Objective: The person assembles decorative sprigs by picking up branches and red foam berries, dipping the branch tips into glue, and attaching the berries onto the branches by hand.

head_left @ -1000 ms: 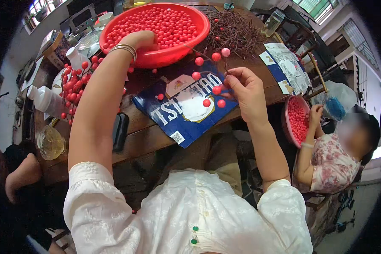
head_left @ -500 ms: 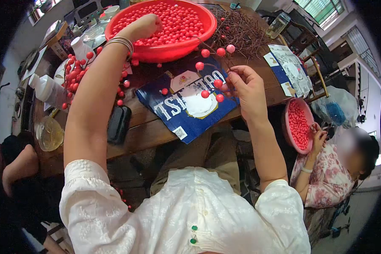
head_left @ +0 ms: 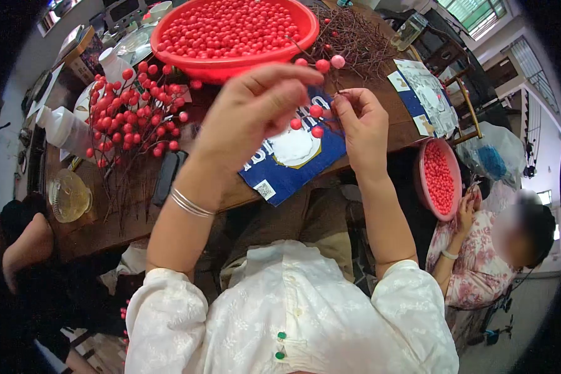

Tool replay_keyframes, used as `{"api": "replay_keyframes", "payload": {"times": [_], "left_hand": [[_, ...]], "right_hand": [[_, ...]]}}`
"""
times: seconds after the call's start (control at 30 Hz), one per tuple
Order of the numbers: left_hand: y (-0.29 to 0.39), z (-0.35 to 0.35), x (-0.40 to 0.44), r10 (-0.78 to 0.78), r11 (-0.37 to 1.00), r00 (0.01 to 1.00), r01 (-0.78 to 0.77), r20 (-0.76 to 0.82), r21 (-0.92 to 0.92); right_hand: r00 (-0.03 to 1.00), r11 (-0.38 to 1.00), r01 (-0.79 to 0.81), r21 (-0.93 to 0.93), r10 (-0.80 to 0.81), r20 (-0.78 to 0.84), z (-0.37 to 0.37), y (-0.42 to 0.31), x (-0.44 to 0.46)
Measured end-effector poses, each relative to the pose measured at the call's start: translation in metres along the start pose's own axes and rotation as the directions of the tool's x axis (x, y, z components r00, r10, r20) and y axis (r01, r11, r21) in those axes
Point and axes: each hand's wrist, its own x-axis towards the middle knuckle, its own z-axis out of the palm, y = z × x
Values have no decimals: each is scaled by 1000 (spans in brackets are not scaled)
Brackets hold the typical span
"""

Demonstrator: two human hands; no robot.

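Note:
My right hand (head_left: 364,131) pinches the thin brown stem of an artificial berry branch (head_left: 316,111) between thumb and fingers. Several red berries and one paler pink berry sit on its twigs. My left hand (head_left: 249,106), with bracelets at the wrist, is close to the branch on its left side. Motion blurs its fingers, and whether a berry is in them is hidden. Below both hands lies a blue printed sheet (head_left: 315,171) with a white patch (head_left: 296,148) on it. Beyond the left hand stands a red basin (head_left: 199,71) full of loose red berries.
Finished-looking berry sprays (head_left: 137,115) lie at the left, near a white bottle (head_left: 68,131), a glass bowl (head_left: 68,196) and a black case (head_left: 168,177). Bare brown twigs (head_left: 355,47) are piled behind. A co-worker sits right, beside a pink basin (head_left: 455,168) of berries.
My left hand has come out of the red basin and moved toward me and right, to the branch. My right hand keeps its grip, almost in the same place.

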Motion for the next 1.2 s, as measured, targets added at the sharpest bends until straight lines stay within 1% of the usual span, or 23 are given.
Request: {"api": "replay_keyframes", "payload": {"times": [0.03,0.07,0.2,0.23,0.37,0.4,0.53,0.73,0.87,1.03,1.2], "left_hand": [[-10,3,-4,-56,998,998,56,-18,6],[-18,5,-3,-55,998,998,55,-23,5],[-42,10,0,20,1000,956,-13,-292,26],[-44,9,1,21,1000,957,-14,-290,25],[-48,5,4,13,998,960,-30,-281,-57],[-48,5,4,14,998,960,-32,-281,-58],[-49,5,4,-18,992,964,-15,-265,-122],[-53,5,2,-5,991,968,-29,-252,-131],[-59,8,2,29,987,950,-76,-312,-140],[-63,7,0,19,987,950,-68,-312,-145],[-61,5,0,18,988,960,-60,-280,-144]], "right_hand": [[1000,998,22,-51,-23,-11,2,0,-1],[1000,998,21,-51,-21,-6,4,-1,-2],[993,982,105,-156,-111,-34,12,-4,-9],[993,982,106,-157,-113,-35,12,-4,-9],[970,927,227,-299,-243,-14,12,1,-11],[970,926,229,-300,-244,-13,14,0,-12],[922,825,332,-457,-386,-26,19,-6,-16],[900,811,369,-453,-434,-42,21,-4,-17],[829,666,454,-592,-559,7,23,-4,-18],[785,603,502,-620,-619,34,24,3,-17],[829,622,474,-623,-554,78,18,-1,-18]]}}
